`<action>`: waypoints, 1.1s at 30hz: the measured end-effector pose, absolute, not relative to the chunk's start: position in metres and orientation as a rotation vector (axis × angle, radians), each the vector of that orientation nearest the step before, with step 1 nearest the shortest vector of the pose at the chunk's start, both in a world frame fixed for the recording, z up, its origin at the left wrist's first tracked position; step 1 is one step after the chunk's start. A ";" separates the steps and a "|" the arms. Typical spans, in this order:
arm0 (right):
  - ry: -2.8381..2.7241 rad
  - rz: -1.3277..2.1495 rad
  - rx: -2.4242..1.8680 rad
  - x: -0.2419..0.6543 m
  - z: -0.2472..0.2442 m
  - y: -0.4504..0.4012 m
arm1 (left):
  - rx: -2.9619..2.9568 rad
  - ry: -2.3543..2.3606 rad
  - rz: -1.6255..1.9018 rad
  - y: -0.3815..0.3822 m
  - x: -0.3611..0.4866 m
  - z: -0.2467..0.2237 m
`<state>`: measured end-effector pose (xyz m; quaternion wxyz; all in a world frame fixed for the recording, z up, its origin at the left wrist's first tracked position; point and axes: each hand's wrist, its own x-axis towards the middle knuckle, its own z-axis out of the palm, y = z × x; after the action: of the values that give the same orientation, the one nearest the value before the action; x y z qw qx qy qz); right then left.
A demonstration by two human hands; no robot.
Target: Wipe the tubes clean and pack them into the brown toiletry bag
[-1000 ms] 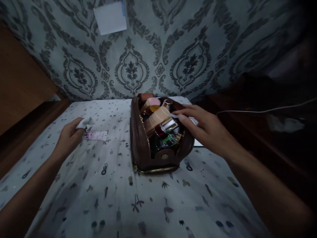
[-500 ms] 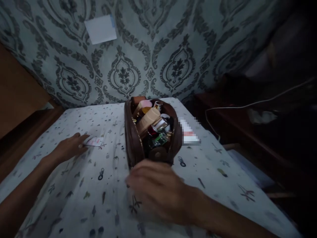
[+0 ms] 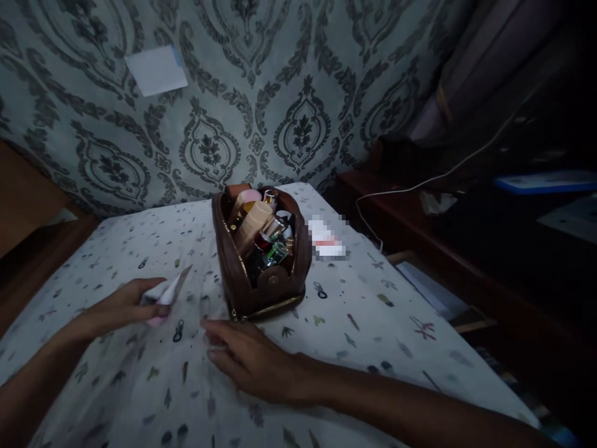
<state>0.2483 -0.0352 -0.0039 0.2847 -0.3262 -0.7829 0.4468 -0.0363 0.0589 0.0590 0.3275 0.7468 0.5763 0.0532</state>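
My left hand (image 3: 133,305), on the left over the bed, is closed on a small white tube (image 3: 170,291). The tube has a flat, tapering end pointing up to the right and a pinkish end below, partly covered by my fingers. My right hand (image 3: 252,358) is just in front of the brown toiletry bag (image 3: 261,305), close to its lower zipper corner. Its fingers are half curled and apart, with nothing clearly seen in them. Unzipped and upright, the bag is packed with cosmetics, among them a beige tube (image 3: 255,224) and a small green-tinted bottle (image 3: 276,252).
A white item, blurred out by pixels, (image 3: 326,239) lies right of the bag. The patterned sheet (image 3: 354,373) covers the bed. Behind stands a patterned wall (image 3: 261,93) with a white card (image 3: 157,71). A white cable (image 3: 420,185) crosses the dark furniture at right.
My left hand has lifted the white tube off the sheet and brought it nearer. My right hand has moved left and lower, away from the bag's front. The view has turned to the right.
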 end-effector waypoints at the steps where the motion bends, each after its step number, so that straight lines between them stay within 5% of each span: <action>1: -2.012 1.294 -0.887 0.241 -0.004 -0.035 | 1.812 1.430 0.215 0.048 -0.024 0.061; 6: -1.265 1.793 -0.762 0.192 -0.019 -0.031 | 1.608 1.261 0.471 0.008 0.026 0.054; 11: -0.750 1.814 -0.716 0.168 -0.025 -0.026 | 1.868 1.298 0.711 -0.007 0.035 0.046; 19: -0.687 1.774 -0.691 0.159 -0.020 -0.026 | 2.023 1.321 1.275 -0.007 0.018 0.023; 25: -0.875 1.864 -0.714 0.147 -0.033 -0.039 | 2.242 1.418 1.225 -0.005 0.020 0.000; 33: -1.029 2.023 -0.718 0.157 -0.032 -0.048 | 1.721 1.321 1.315 0.008 0.004 0.009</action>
<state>0.1568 -0.0478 -0.0321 0.3716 -0.2801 -0.4012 0.7890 0.0043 0.0081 0.0090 0.2977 0.6476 0.4971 0.4949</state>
